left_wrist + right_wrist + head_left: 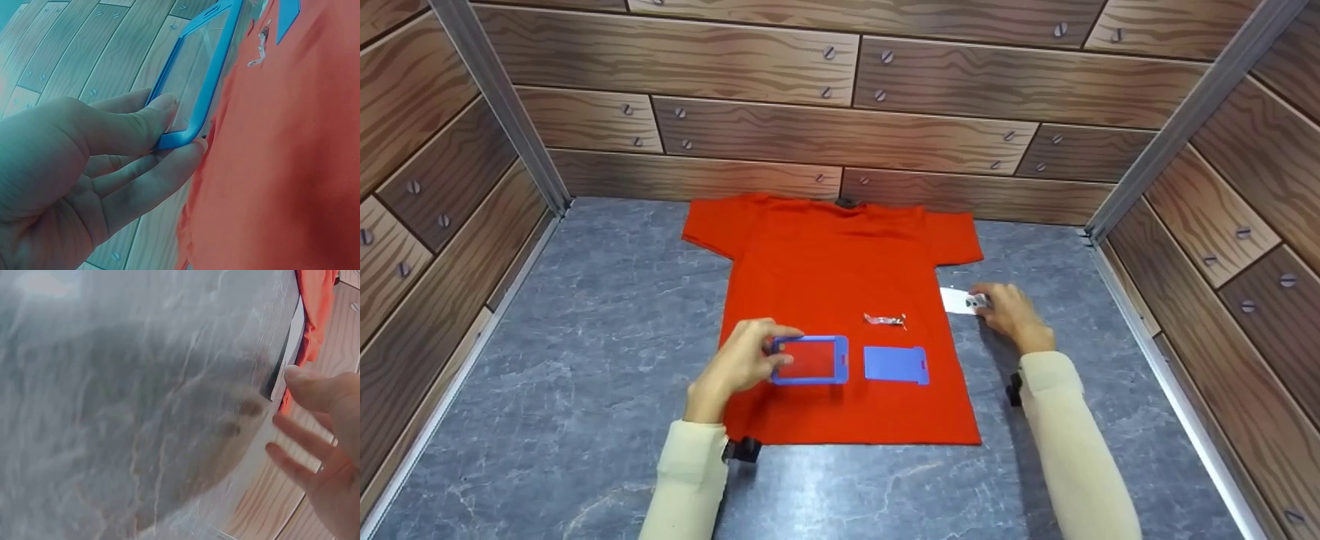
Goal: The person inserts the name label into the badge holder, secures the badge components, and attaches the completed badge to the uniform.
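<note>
My left hand (741, 358) pinches the near end of a blue badge-holder frame (810, 381) between thumb and fingers. Its clear window shows in the left wrist view, with the frame (209, 84) tilted over the red T-shirt (832, 277). Beside it on the shirt lies a flat blue back panel (895, 364). Above that panel is a small clear strap clip with metal ends (885, 320). At the shirt's right side, my right hand (1011, 313) pinches a white card (956, 301) with a dark print at one end. The right wrist view shows that card (289, 349) nearly edge-on.
The shirt is spread flat on a grey marbled table (607, 300), sleeves toward the back. Wood-patterned walls (780, 67) stand at the back and both sides, with metal posts (502, 105) in the corners.
</note>
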